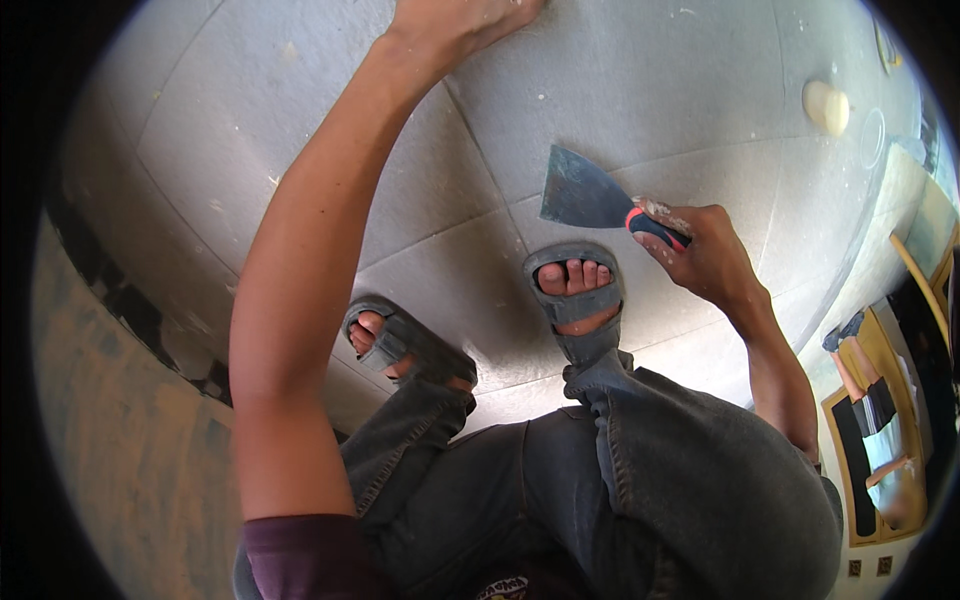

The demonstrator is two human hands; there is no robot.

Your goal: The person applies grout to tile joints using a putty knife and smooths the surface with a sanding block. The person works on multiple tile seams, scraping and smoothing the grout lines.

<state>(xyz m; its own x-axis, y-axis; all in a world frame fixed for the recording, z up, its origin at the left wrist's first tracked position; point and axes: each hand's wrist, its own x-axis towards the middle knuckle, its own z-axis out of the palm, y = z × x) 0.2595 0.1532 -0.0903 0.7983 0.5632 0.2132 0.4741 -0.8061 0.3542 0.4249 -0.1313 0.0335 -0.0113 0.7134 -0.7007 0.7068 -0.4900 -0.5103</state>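
In my right hand [705, 250] is a putty knife [590, 192] with a wide, dull metal blade and a black and red handle. My fingers are wrapped round the handle, and the blade points left above the grey tiled floor [620, 80], near my sandal. Whitish smears mark the fingers of this hand. My left arm stretches forward across the view, and my left hand [465, 22] is cut off by the top edge. Its fingers are mostly out of sight, so what it touches or holds does not show.
My sandalled feet [575, 290] stand on the tiles. A pale rounded object [826, 107] lies on the floor at the far right. Another person [882, 430] is by a wooden-framed doorway on the right. At left, a dark broken edge [130, 310] borders brown ground [120, 430].
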